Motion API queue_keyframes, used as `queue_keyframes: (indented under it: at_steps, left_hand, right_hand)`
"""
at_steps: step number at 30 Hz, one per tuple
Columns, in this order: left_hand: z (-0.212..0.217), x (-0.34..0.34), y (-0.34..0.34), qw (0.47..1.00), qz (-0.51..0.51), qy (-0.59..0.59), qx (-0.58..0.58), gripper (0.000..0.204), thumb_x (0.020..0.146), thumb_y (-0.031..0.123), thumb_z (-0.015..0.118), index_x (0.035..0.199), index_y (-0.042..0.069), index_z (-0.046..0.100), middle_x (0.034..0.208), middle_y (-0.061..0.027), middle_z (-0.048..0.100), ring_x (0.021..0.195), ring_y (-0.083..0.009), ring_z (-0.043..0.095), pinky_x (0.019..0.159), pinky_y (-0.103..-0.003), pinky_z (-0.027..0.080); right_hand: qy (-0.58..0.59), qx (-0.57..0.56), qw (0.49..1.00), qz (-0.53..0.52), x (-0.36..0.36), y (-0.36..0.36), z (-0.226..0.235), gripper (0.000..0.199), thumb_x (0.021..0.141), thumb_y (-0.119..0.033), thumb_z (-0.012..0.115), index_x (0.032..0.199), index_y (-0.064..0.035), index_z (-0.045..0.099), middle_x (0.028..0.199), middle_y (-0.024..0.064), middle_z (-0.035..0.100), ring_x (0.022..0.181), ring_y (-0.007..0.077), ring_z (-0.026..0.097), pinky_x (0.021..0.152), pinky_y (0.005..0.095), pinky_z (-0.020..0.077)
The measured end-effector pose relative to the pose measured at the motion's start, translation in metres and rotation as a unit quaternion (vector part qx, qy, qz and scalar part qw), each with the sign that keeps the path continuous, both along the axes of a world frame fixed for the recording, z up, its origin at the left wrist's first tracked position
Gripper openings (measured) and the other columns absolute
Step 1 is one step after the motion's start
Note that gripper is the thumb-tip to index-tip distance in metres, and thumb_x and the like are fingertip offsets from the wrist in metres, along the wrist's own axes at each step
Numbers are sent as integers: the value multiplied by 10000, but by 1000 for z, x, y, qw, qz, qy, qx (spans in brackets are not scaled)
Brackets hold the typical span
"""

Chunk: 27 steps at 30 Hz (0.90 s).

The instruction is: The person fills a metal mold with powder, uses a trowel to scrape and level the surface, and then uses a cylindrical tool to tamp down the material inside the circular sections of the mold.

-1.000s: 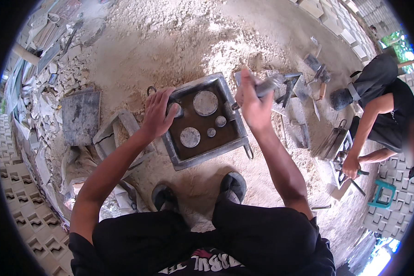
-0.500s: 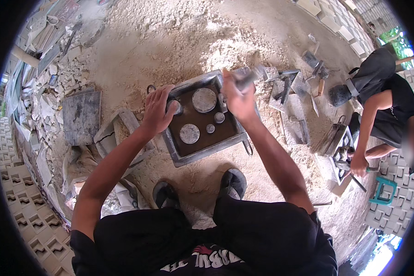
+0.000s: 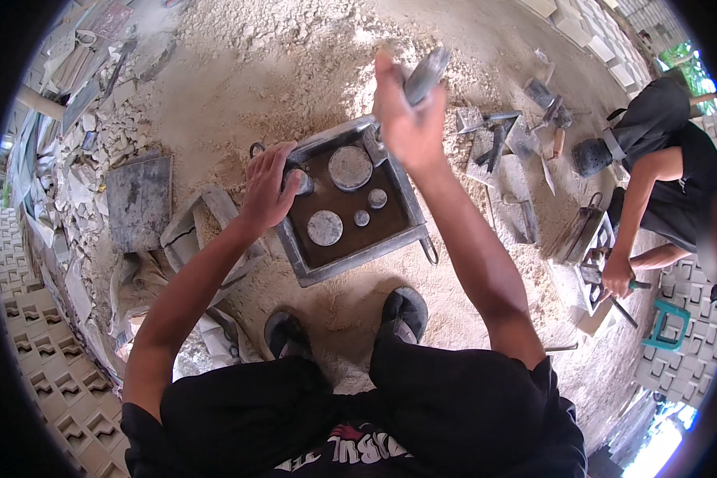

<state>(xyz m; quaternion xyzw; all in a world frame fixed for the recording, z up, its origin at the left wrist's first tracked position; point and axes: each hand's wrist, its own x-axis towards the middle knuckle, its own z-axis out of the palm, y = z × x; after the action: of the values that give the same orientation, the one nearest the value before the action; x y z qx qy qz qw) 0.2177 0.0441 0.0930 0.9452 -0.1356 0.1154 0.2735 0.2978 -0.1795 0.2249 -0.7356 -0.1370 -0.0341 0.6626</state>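
Note:
A square grey frame (image 3: 354, 256) with wire loops at its sides lies on the ground before me, its inside filled with smooth brown material. Round grey discs of different sizes sit in it, among them a large one (image 3: 350, 168), another (image 3: 324, 228) and a small one (image 3: 377, 198). My left hand (image 3: 267, 185) rests on the frame's left rim, fingers stretched out, its thumb at a grey round piece (image 3: 301, 182). Raised over the far right corner, my right hand (image 3: 413, 119) is closed around a grey block-like tool (image 3: 427, 76), partly blurred. Below it a small grey piece (image 3: 374, 146) sits in that corner.
Loose pale soil (image 3: 239, 72) surrounds the frame. A dark square board (image 3: 140, 203) and rubble lie left. Tools and metal pieces (image 3: 502, 151) lie right. A co-worker's hand (image 3: 617, 275) works at another frame, near a green stool (image 3: 668, 325).
My right hand has risen away from the frame with the grey tool, which now points up and right. The left hand stays on the rim. The co-worker's hand has shifted slightly.

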Motion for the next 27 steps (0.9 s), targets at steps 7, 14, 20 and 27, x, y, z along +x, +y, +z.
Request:
queue_keyframes:
  at_steps: [7, 14, 20, 27]
  left_hand:
    - [-5, -1, 6, 1000, -3, 10, -13, 471, 910, 246, 516, 1338, 67, 433, 1294, -162, 506, 1217, -343, 448, 1049, -456, 271]
    - [-6, 2, 4, 1000, -2, -17, -18, 469, 903, 244, 532, 1329, 69, 443, 1283, -160, 515, 1207, -341, 457, 1041, -448, 281]
    - [1, 5, -2, 1000, -5, -15, -7, 470, 900, 245, 536, 1322, 58, 444, 1281, -159, 514, 1209, -339, 456, 1041, -449, 282]
    - [-1, 1, 5, 1000, 0, -9, -11, 474, 906, 275, 523, 1324, 68, 444, 1276, -155, 511, 1214, -333, 453, 1049, -453, 275]
  right_hand:
    - [79, -20, 997, -8, 19, 10, 9, 452, 936, -371, 564, 647, -24, 537, 555, 37, 508, 556, 99, 470, 524, 334, 418]
    - [105, -86, 989, -54, 33, -3, -17, 475, 967, -316, 542, 546, -109, 461, 485, -31, 445, 408, 59, 361, 393, 260, 269]
    - [-9, -93, 995, -41, -23, -16, -30, 439, 948, -234, 573, 557, -77, 451, 497, -38, 434, 442, 47, 384, 410, 273, 284]
    - [-19, 0, 999, -37, -55, -28, -9, 400, 966, -162, 509, 583, -100, 417, 496, -54, 363, 441, 35, 312, 400, 262, 240]
